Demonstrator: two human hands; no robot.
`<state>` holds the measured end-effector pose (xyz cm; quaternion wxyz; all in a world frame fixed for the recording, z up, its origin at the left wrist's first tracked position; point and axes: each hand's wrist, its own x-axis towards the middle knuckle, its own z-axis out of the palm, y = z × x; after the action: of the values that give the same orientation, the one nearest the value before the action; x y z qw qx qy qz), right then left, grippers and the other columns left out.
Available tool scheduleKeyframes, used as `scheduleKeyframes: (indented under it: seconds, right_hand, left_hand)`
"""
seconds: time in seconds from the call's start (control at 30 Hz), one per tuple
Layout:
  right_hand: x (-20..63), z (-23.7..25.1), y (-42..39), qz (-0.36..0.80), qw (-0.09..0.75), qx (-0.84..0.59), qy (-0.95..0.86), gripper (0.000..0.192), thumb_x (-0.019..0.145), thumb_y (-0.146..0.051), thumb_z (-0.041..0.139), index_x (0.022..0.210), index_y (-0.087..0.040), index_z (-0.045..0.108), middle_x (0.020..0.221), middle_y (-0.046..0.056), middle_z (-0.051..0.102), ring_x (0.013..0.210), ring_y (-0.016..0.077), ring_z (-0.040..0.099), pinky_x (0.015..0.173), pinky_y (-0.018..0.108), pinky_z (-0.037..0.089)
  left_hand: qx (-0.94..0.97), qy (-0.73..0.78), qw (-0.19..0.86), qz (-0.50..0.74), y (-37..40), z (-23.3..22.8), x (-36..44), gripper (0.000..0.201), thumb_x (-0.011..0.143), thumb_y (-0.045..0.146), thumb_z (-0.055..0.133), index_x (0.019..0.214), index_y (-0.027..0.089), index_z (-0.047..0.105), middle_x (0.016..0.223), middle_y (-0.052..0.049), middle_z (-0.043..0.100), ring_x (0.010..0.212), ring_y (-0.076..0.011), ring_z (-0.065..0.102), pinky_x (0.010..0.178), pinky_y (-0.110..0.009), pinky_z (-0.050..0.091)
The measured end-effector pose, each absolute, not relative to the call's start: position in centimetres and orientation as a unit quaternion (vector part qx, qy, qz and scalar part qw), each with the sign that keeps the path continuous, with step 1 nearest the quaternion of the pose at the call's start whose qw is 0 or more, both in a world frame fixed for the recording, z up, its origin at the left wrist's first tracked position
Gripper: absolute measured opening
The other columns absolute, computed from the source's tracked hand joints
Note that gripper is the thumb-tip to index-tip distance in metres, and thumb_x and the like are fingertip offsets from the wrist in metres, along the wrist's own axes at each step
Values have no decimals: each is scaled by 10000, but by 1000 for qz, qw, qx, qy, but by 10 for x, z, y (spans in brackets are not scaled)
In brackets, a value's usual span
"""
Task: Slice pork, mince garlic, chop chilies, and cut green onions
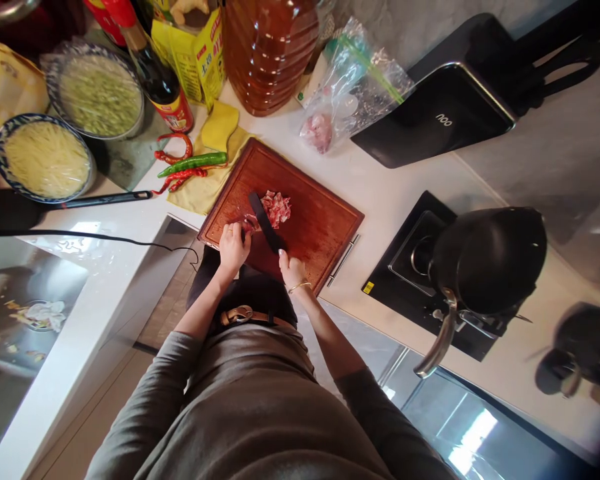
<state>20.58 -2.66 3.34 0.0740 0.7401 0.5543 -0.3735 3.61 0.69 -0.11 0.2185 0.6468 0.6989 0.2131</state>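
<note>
Grey sleeves reach forward from the camera to a wooden board [320,227] on the white desk [380,180]. Right hand [291,268] is closed around the handle of a black knife [265,220], and the blade points away over the board. Left hand [233,245] is curled, fingertips pressing a piece of meat [250,224] just left of the blade. Cut meat pieces [277,207] lie just right of the blade. Chili peppers [190,163] rest on a yellow cloth [205,187] beside the board.
</note>
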Motion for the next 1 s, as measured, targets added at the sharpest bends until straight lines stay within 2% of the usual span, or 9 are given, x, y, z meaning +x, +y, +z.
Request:
scheduleKeyframes:
  seconds: [0.2,0.53,0.77,1.0]
  right_hand:
    - [206,49,-30,-381,68,731,562,621,970,-445,201,803,-143,717,763,125,724,769,188,679,650,229,405]
    - [182,50,-34,-368,115,710,590,530,959,-466,279,979,-149,703,897,145,724,836,208,681,646,228,406]
    - [221,50,-42,-355,150,725,570,546,957,-469,276,933,-151,720,856,142,728,812,206,680,652,239,412]
    - [236,62,-26,-390,82,707,585,549,956,-450,265,807,-162,708,747,95,715,743,176,665,652,229,397]
  left_hand:
    - [666,687,227,185,8,1,33,148,870,245,432,960,165,519,940,-124,576,975,-269,533,863,-430,433]
    - [675,692,198,163,11,-4,38,198,834,258,468,974,137,538,935,-144,570,972,-296,526,872,-458,413]
    - [667,701,197,158,13,-5,38,194,805,233,483,957,125,535,934,-155,569,977,-307,522,881,-469,407]
    - [724,640,204,159,16,-2,26,248,840,237,463,1065,162,538,976,-120,574,974,-268,526,892,-428,414]
